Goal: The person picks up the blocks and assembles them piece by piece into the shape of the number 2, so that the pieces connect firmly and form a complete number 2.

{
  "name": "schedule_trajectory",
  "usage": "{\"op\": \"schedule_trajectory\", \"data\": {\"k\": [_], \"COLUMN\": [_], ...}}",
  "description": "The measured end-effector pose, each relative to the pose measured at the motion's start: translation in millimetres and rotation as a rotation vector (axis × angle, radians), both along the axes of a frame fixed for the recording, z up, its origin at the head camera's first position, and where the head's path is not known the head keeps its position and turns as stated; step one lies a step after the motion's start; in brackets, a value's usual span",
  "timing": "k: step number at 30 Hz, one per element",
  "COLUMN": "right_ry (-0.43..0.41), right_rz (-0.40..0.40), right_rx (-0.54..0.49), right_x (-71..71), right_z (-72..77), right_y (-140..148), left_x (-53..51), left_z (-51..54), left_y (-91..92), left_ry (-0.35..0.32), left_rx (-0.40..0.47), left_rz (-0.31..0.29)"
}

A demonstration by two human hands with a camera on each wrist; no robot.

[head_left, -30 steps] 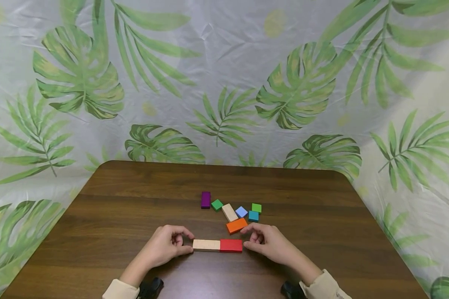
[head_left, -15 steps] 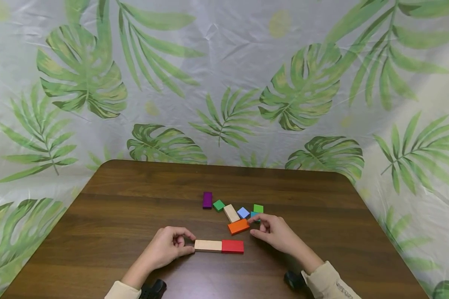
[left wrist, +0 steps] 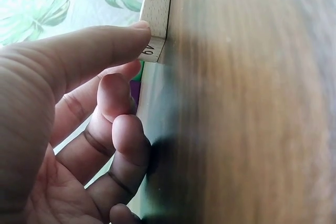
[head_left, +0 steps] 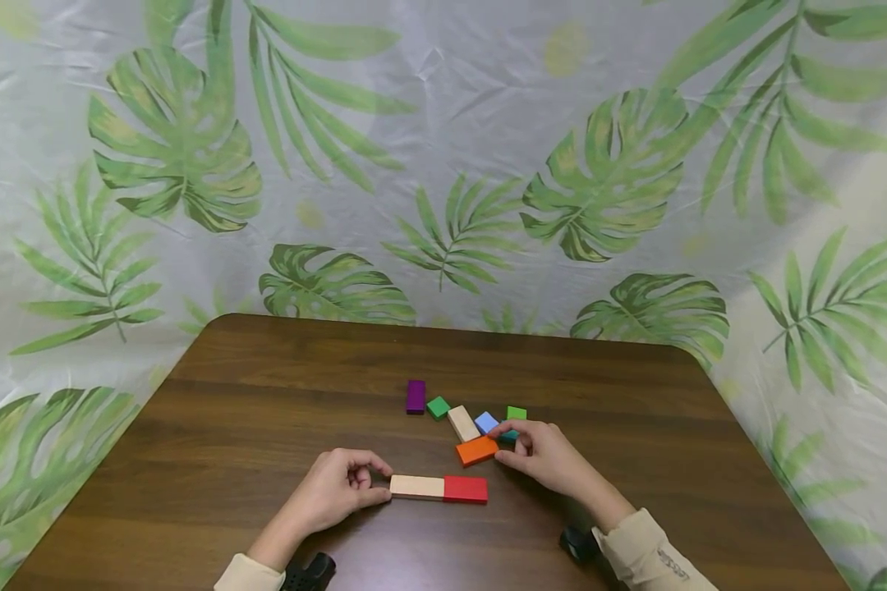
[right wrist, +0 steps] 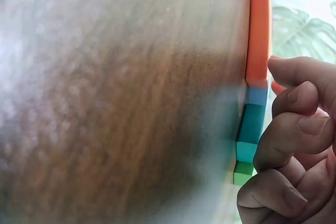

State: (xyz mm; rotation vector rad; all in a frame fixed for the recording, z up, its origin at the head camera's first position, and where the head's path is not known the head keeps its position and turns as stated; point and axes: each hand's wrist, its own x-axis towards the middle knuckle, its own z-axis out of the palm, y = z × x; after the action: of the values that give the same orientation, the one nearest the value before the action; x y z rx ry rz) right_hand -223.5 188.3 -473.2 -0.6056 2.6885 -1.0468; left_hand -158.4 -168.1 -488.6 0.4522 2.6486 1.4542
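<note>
On the table, a beige block (head_left: 417, 487) lies end to end with a red block (head_left: 466, 490). My left hand (head_left: 337, 490) holds the beige block's left end between thumb and index finger, the other fingers curled below; the left wrist view shows the thumb over the block's end (left wrist: 152, 48). Just behind the red block lies an orange block (head_left: 477, 451). My right hand (head_left: 547, 460) has thumb and index finger at its right end, pinching it. The right wrist view shows the thumb at the orange block's (right wrist: 258, 40) edge.
Behind the orange block lie a second beige block (head_left: 463, 423), a blue block (head_left: 486, 423), a dark green block (head_left: 438, 408) and a purple block (head_left: 415, 397). A light green block (head_left: 517, 413) and a partly hidden teal block (head_left: 511, 436) lie by the right hand.
My right hand has left the red block's right end and moved back to the orange block's right end. The left hand stays at the beige block. The view has shifted slightly.
</note>
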Motion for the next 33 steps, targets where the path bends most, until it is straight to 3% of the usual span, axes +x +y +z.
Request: {"op": "schedule_trajectory", "data": {"k": [33], "right_ry": [0.070], "right_rz": [-0.002], "right_rx": [0.045], "right_x": [-17.0], "right_z": [-0.1], "right_y": [-13.3], "left_x": [0.4], "left_z": [-0.4], "left_y": [0.8], "left_ry": [-0.004], "left_rx": [-0.005], "left_rz": [-0.002]}}
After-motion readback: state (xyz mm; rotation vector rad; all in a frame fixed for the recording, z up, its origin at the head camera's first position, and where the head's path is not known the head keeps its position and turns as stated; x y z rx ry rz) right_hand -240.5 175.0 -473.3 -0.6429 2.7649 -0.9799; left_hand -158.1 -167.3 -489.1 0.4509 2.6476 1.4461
